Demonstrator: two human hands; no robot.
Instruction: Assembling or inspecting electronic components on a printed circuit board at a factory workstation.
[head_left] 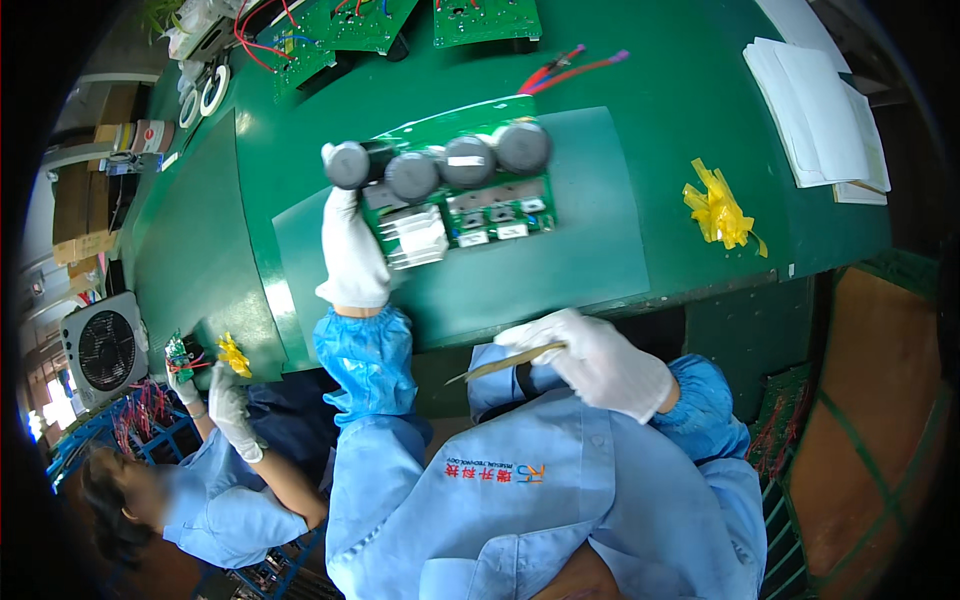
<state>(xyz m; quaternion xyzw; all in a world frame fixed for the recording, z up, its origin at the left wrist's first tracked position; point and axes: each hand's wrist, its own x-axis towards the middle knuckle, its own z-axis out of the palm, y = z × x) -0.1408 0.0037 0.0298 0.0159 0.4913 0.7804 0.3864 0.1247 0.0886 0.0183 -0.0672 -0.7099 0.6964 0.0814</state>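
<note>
Because the left hand (pixel 354 250) grasps only the left side of the board (pixel 480 199), over the mat (pixel 595 210), it could tip; tweezers (pixel 512 361) gripped by the nearer right hand (pixel 608 366) could scratch it.

The person wore a light blue shirt (pixel 555 510) with small red, blue and orange marks (pixel 495 473) on the front. Crinkly, brighter blue sleeve covers (pixel 366 362) puffed out below white gloves (pixel 352 255), which covered both hands (pixel 605 368).
</note>
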